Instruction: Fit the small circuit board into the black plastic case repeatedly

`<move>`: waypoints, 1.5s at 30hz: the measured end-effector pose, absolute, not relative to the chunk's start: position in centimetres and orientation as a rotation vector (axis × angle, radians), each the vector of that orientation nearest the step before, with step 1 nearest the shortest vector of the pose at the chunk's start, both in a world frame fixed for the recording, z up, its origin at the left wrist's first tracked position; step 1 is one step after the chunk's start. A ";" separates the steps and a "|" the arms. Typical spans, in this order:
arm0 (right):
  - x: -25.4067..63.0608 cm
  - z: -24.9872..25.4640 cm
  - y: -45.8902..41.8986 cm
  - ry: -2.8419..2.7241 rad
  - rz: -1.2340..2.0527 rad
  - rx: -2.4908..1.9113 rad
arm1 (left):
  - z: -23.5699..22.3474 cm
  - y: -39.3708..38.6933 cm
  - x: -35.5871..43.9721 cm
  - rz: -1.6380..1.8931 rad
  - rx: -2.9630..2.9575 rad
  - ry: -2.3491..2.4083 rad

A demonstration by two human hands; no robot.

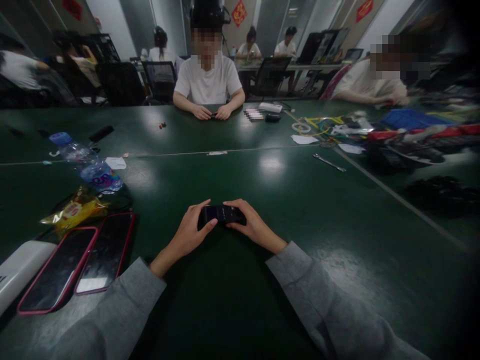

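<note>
Two bare hands pinch the ends of a smooth, dark, oblong device [222,214] on the glossy green table [240,310]: left hand [192,225] at one end, right hand [250,223] at the other, thumbs in front, fingers behind. Left of the device lie red-rimmed phones [106,252] and a clear ribbed bottle [90,165], its purple label unreadable. Beyond it, a white-shirted person [208,82] sits before red wall diamonds [239,13].
</note>
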State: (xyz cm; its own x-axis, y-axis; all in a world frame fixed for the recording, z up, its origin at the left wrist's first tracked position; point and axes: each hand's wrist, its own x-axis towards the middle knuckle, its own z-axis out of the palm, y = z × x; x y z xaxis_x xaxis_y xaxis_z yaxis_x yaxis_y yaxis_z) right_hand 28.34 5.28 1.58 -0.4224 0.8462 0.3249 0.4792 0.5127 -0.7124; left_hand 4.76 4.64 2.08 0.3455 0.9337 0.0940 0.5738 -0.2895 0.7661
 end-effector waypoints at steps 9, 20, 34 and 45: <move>28.5 1.7 5.1 -2.033 0.776 -1.046 | 1.9 4.9 4.7 0.697 2.000 1.290; 29.2 1.3 5.7 -1.707 1.145 -1.064 | 1.6 5.0 4.3 0.708 1.996 1.242; 29.5 2.4 5.4 -1.496 1.307 -1.019 | 2.3 5.1 4.2 0.677 1.998 1.175; 29.4 2.6 5.1 -1.403 1.386 -0.985 | 3.1 4.6 4.2 0.658 2.041 1.122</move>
State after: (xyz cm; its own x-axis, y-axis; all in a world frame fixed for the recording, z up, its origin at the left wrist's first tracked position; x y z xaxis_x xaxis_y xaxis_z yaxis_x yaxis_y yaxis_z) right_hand 29.43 5.08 2.58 -0.2745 0.9594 0.0652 -0.0538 0.0524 -0.9972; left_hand 4.22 4.63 3.06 0.4943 0.8640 0.0955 0.5048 -0.3748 0.7777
